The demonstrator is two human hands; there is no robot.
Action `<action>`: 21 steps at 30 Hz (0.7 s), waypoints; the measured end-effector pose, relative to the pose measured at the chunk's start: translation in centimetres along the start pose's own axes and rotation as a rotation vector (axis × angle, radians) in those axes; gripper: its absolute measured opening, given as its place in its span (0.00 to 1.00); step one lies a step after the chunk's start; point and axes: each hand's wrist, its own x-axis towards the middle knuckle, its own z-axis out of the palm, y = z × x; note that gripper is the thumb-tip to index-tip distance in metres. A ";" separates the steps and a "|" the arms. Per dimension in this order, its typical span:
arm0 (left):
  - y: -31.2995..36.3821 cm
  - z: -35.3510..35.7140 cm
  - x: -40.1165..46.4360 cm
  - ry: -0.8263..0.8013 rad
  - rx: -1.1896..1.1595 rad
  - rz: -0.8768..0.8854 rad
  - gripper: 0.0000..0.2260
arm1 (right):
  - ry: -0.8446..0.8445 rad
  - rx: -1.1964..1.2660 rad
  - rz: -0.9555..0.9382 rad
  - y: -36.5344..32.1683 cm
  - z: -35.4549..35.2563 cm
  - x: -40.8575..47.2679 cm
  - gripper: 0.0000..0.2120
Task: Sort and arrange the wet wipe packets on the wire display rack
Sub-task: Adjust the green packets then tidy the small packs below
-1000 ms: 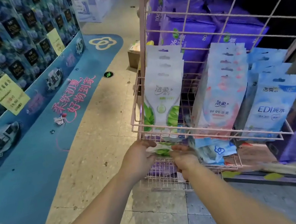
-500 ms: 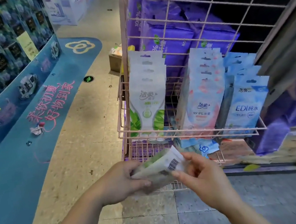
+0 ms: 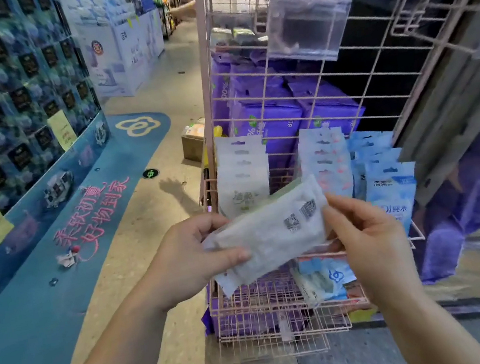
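White soft-plastic wet wipe packet (image 3: 269, 234), barcode up: left hand (image 3: 188, 262) and right hand (image 3: 366, 234) pinch ends. Risk: slips into pink wire rack (image 3: 212, 92) bin at 6 o'clock.

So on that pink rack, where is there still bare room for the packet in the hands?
Bare wire shows between the green-white stack and the pink stack, and on the lower basket's left part beside the loose blue packets. The right side is crowded: pink and blue stacks overlap.

White wet wipe packet (image 3: 267, 235) back side up, barcode visible, tilted, held before pink wire rack (image 3: 283, 307) of hanging packets (image 3: 243, 178)
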 end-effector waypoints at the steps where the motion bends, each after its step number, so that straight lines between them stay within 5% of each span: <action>1: 0.2 0.2 0.1 0.063 0.034 0.074 0.14 | 0.058 0.057 0.015 0.0 0.1 0.1 0.08; 3: 1.0 0.7 0.4 0.159 0.091 0.191 0.15 | 0.052 0.207 0.126 -0.4 0.0 0.6 0.12; 6: 2.1 0.5 1.4 0.179 0.199 0.371 0.19 | -0.211 0.371 0.451 -1.7 -0.4 2.1 0.32; 9: 3.1 0.1 3.4 0.175 0.360 0.656 0.14 | -0.387 0.340 0.567 -2.6 -0.8 3.4 0.29; 11: 3.5 0.2 4.8 0.250 0.453 0.686 0.13 | -0.494 0.281 0.518 -2.7 -0.6 3.4 0.23; 14: 3.3 1.2 5.8 0.290 0.354 0.482 0.18 | -0.551 0.283 0.470 -2.1 0.3 2.6 0.21; 18: 2.6 1.6 5.2 0.203 -0.370 -0.052 0.13 | -0.349 0.356 0.344 -1.2 2.6 2.4 0.18; 21: 1.3 1.5 4.5 -0.017 -0.222 -0.122 0.21 | -0.279 0.282 0.250 -0.9 3.8 2.4 0.16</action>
